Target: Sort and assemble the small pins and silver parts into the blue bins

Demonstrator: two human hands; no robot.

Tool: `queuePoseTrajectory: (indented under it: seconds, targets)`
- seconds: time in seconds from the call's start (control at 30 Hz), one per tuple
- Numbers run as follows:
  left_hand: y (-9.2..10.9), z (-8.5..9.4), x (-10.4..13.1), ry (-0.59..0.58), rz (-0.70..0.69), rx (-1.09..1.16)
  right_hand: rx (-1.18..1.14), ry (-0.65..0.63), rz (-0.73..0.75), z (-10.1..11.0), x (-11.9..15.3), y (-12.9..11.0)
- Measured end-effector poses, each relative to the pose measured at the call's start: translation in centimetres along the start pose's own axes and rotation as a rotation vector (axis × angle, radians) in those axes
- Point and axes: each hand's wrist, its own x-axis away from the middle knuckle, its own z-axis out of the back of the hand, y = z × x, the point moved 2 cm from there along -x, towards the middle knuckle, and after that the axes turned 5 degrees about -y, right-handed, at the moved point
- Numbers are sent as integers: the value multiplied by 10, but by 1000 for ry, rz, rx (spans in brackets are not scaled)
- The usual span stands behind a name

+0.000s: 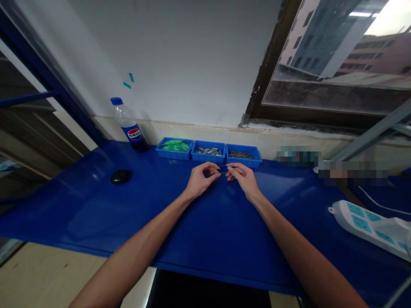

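Note:
Above the blue table, my left hand (202, 177) and my right hand (242, 175) face each other, thumbs and fingers pinched. Between their fingertips stretches a thin see-through piece (223, 173) with pale greenish edges; it is too small to tell its kind. Just behind the hands stand three blue bins in a row. Green plastic pieces fill the left bin (159, 150). Small silver metal parts lie in the middle bin (208, 158), and dark, brassy, screw-like pieces are in the right bin (245, 162).
Left of the bins stands a cola bottle (133, 132) by the wall, with a black computer mouse (120, 176) in front of it. A white power strip (366, 224) lies at the right. The blue table (208, 231) has its front edge near me.

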Motion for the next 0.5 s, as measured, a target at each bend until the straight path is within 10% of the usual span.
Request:
queuePoseTrajectory:
  seconds: [0.5]
  targets:
    - [1,0,2,-3,-58,-245,-132,-82,-114,2,1,-1]
